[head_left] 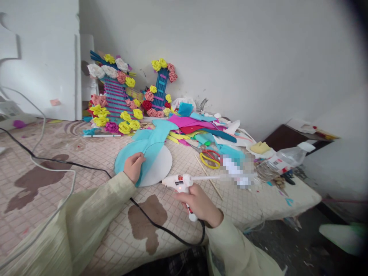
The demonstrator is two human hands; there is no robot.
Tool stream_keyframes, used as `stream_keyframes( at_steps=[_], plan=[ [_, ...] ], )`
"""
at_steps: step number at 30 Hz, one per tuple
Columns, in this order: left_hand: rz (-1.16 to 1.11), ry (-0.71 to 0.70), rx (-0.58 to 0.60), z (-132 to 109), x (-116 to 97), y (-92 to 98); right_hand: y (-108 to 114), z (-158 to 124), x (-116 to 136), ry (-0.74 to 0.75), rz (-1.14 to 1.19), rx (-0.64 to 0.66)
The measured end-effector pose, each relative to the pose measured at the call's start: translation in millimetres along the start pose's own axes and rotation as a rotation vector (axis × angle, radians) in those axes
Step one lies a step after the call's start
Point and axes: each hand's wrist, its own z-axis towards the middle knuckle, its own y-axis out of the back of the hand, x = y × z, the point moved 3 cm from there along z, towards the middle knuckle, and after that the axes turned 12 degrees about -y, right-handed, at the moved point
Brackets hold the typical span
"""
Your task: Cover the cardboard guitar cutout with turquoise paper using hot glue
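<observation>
My left hand (133, 166) presses down with curled fingers on a light blue paper sheet (143, 143) that lies over a white round board (159, 165). My right hand (198, 203) is closed round the grip of a white hot glue gun (179, 183). Its nozzle points left at the board's near edge, a little right of my left hand. A glue stick pokes out of the gun's back to the right. The gun's black cord (161, 228) runs down and left across the patterned surface.
Two stick-built shapes covered in paper roses (115, 96) (161, 86) lean on the wall. Coloured paper scraps (195, 128), yellow-handled scissors (209, 157), a thin wooden stick (208, 178) and a plastic bottle (287, 157) lie right of the board. Cables (51, 161) cross the left.
</observation>
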Motion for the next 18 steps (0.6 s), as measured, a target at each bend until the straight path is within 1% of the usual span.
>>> stream_keyframes(
  at_steps=[5, 9, 14, 18],
  plan=[
    [-0.006, 0.002, 0.002, 0.2, -1.3, -0.6, 2.7, -2.7, 1.4, -0.046, 0.072, -0.006],
    [-0.01, 0.004, 0.005, 0.1, -2.1, -0.7, 2.9, -2.1, 4.5, -0.046, 0.063, 0.0],
    [-0.02, -0.01, 0.007, -0.1, -2.8, -0.3, -0.6, 1.0, 2.0, -0.017, 0.059, 0.01],
    [-0.025, -0.017, 0.005, 0.1, -3.1, 0.1, 0.0, 2.7, -1.0, -0.043, 0.051, 0.009]
  ],
)
